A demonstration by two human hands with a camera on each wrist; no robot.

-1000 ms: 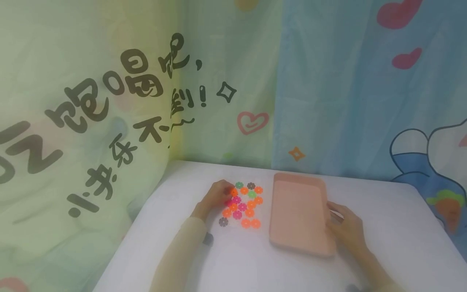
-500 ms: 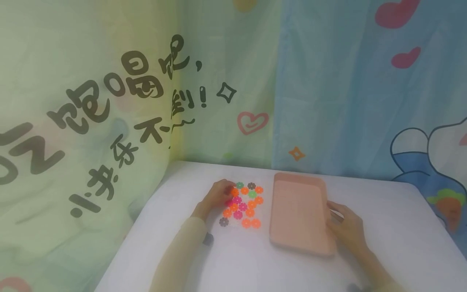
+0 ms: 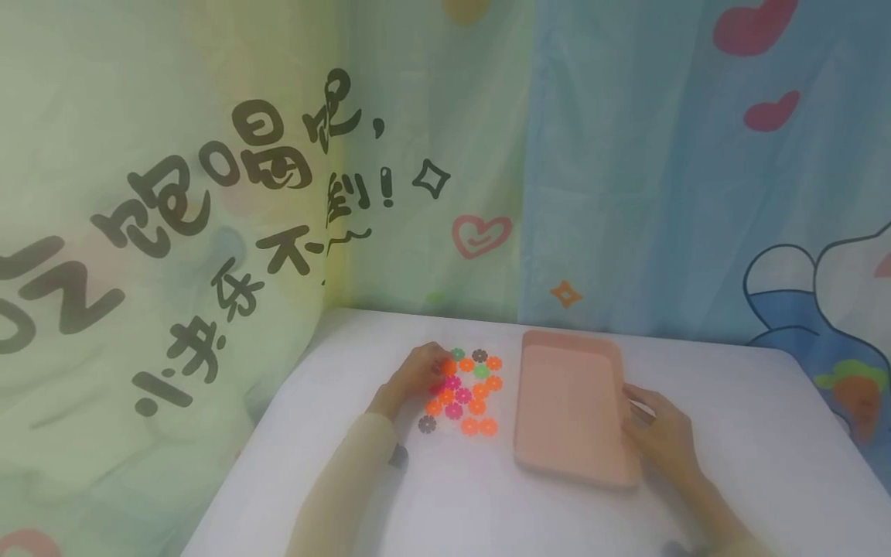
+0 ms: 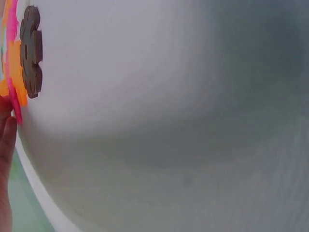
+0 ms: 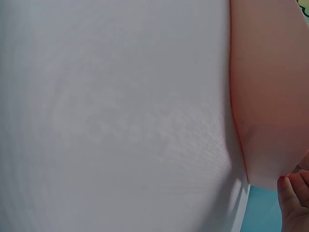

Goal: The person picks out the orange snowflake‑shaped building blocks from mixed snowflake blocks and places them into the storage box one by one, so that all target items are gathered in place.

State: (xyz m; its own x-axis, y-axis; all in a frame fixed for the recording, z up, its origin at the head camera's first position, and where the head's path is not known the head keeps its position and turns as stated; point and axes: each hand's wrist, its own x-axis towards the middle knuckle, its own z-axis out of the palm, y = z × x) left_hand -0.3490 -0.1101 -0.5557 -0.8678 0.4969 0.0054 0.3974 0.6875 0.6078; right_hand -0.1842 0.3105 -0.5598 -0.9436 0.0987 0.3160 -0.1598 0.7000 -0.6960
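Flat flower-shaped pieces in orange, magenta, green and dark grey lie together left of a shallow pink tray (image 3: pixel 571 410). My left hand (image 3: pixel 421 370) is at the left edge of this group. Its fingertips pinch a magenta flower-shaped piece (image 4: pixel 14 102), which stands tilted in the left wrist view beside a dark grey piece (image 4: pixel 31 52). An orange piece (image 3: pixel 450 368) lies by the fingers, partly hidden. My right hand (image 3: pixel 664 433) holds the tray's right edge with thumb and fingers. In the right wrist view, fingertips touch the tray's outer wall (image 5: pixel 268 111).
Everything lies on a white table (image 3: pixel 459 503). Printed curtains (image 3: pixel 431 255) hang behind and to the left of it. A small dark object (image 3: pixel 398 455) shows beside the left sleeve (image 3: pixel 348 472). Two orange pieces (image 3: pixel 479 427) lie at the near side of the group.
My left hand has shifted very slightly right, and the orange piece at its fingertips is now more covered. The right hand and the tray stay in place.
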